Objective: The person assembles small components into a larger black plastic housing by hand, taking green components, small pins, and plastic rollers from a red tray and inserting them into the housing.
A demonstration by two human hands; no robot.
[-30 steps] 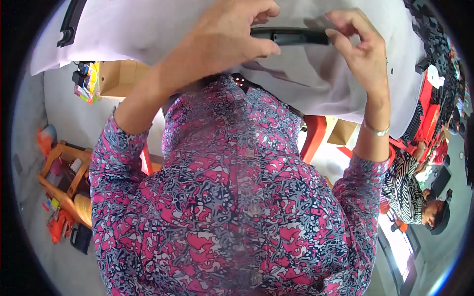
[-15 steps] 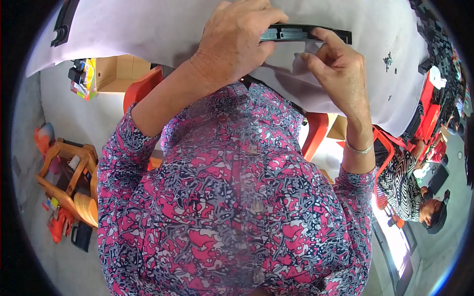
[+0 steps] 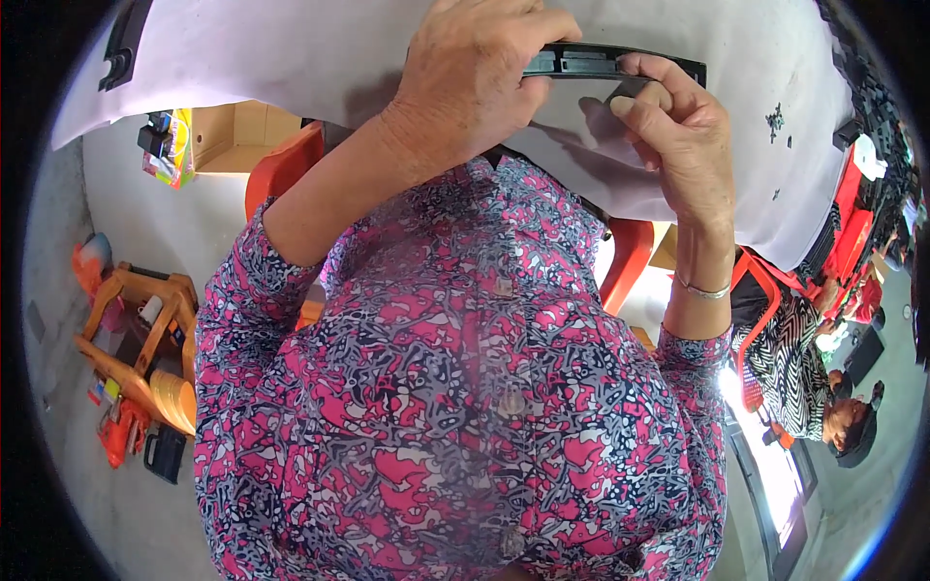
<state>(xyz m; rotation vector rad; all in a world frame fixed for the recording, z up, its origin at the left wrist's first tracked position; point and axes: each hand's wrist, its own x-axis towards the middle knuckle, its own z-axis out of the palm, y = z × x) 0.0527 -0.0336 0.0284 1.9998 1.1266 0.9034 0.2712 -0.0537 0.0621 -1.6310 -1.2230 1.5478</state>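
A long, narrow black plastic strip (image 3: 591, 64) with a raised rim and a recessed channel is held just above a pale cloth-covered table (image 3: 291, 58). My left hand (image 3: 475, 77) is closed around its left end, fingers over the far edge and thumb at the near side. At the strip's right part, the index fingertip of my right hand (image 3: 683, 126) presses into the channel. Its other fingers are curled, with the thumb close by below the strip. A small dark patch shows between thumb and fingers; whether it is a piece or shadow I cannot tell.
Another black part (image 3: 124, 48) lies at the table's far left. Small dark bits (image 3: 775, 121) are scattered on the right, beside a heap of black parts (image 3: 862, 87). An open cardboard box (image 3: 242, 136) and a wooden stool (image 3: 145, 339) stand left. A person (image 3: 790, 349) sits at right.
Both hands and the strip have shifted slightly right in view. My right thumb has drawn closer to the curled fingers, and its index finger stays on the strip.
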